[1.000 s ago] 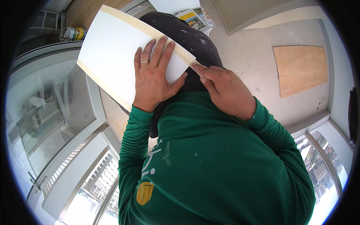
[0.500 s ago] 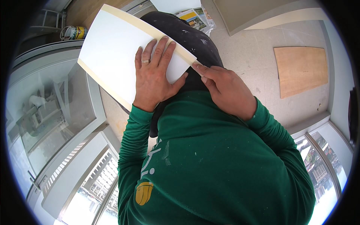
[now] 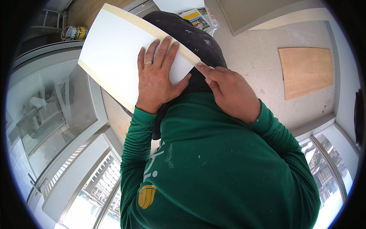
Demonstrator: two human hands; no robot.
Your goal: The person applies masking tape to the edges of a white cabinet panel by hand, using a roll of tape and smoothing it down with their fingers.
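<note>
A white panel (image 3: 116, 49) lies tilted across my lap, with strips of cream masking tape (image 3: 133, 19) along its long edges. Flat on the panel rests my left hand (image 3: 157, 74), fingers spread, a ring on one of them; the fingertips reach the tape on the far edge. My right hand (image 3: 232, 89) is closed at the panel's right-hand corner, index finger and thumb pinched together by the tape's end. Something thin and pale shows at those fingers, too small and covered to name.
A wooden board (image 3: 307, 72) lies on the tiled floor (image 3: 259, 49) to the right. Printed papers (image 3: 196, 19) are beyond my knees. At the far left stands a paint bucket (image 3: 78, 33), near a glass door (image 3: 57, 103). Windows (image 3: 97, 187) are behind me.
The panel has shifted very slightly. My right fingertips have moved a little at the corner; my left hand stays in place on the panel.
</note>
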